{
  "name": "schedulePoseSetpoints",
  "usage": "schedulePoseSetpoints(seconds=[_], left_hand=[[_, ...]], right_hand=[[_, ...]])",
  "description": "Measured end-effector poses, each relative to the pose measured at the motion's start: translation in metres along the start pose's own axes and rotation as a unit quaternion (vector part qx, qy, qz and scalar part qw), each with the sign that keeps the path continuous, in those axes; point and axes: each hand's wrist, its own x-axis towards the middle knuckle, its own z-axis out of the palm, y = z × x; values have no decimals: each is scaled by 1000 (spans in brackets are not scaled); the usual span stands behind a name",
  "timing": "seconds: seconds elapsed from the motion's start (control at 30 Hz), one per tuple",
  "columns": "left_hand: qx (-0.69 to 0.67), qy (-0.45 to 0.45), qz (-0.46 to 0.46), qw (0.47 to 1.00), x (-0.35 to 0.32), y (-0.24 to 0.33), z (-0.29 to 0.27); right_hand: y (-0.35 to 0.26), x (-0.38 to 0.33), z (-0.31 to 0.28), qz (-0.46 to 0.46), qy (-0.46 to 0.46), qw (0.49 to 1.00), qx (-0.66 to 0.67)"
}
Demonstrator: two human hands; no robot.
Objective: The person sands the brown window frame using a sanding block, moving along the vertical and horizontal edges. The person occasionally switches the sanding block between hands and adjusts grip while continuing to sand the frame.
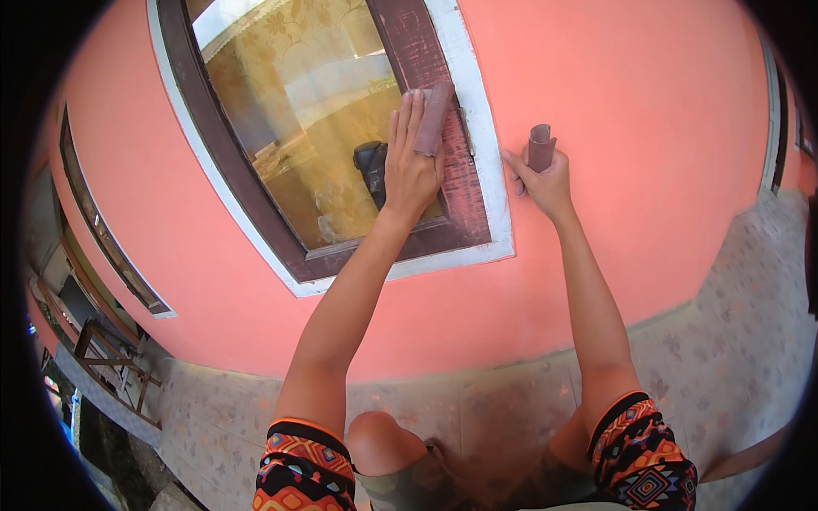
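Observation:
My left hand [411, 166] is held flat against the right side of the brown window frame [467, 192], fingers together and pointing up. It grips a folded piece of brownish sandpaper [435, 119], whose curled edge sticks out along the hand's right side. The frame's wood there is scuffed, with pinkish patches showing through the brown. Off to the right, my right hand [550, 180] is closed around a second, rolled piece of sandpaper [540, 150], just in front of the pink wall. Its thumb points toward the white window trim [497, 204].
Window glass [315, 162] with a yellowish curtain behind fills the frame. The pink wall [613, 94] surrounds it. Below lies a grey patterned tile floor [221, 409]. A wooden rack [119, 366] stands at the far left, near another narrow window [102, 230].

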Motion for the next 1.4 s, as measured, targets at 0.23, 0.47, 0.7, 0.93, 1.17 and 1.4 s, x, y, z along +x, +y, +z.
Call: schedulePoseSetpoints(seconds=[0.23,0.47,0.7,0.93,1.17,1.4], left_hand=[[51,73,66,994,106,-38,-5],[-17,-43,29,998,39,-18,-15],[-206,-202,-239,927,-76,36,-91],[-545,-88,-422,719,-72,46,-86],[-610,-47,-400,682,-78,34,-73],[-379,104,-415,821,-57,36,-77]], right_hand=[[4,-1,2,-3,9,1000,-17],[6,1,-1,5,-5,1000,-13],[-22,-7,-5,53,-85,995,-1],[-50,-6,16,26,-94,994,-52],[-63,-36,68,53,-146,982,-109],[-67,-39,92,15,-37,984,-172]])
